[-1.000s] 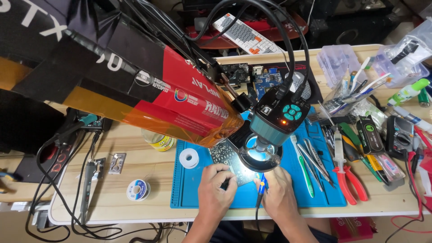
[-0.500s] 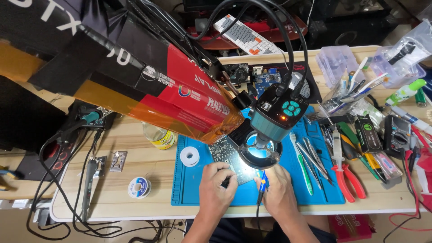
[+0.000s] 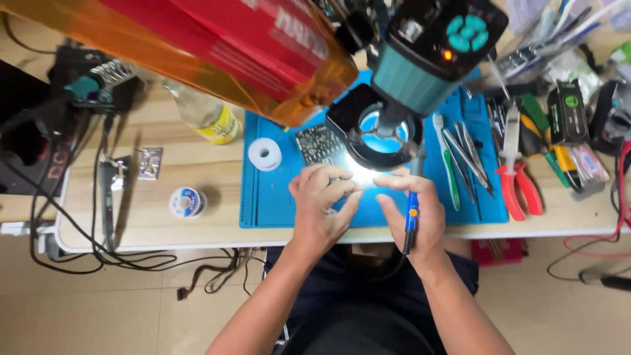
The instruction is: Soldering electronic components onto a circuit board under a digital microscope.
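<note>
Two hands over the blue mat point(image 3: 276, 210) on the worktop point(image 3: 197, 148): right hand point(image 3: 411, 207) gripping a blue soldering iron point(image 3: 411, 213), left hand point(image 3: 322, 204) curled, contents hidden, beside the circuit board point(image 3: 315, 143) under the lit microscope ring point(image 3: 381, 135); a braced, steady tip seems advisable.

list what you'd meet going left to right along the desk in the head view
solder reel → white spool → left hand → right hand holding the blue soldering iron → green-handled tool → red-handled pliers
</note>
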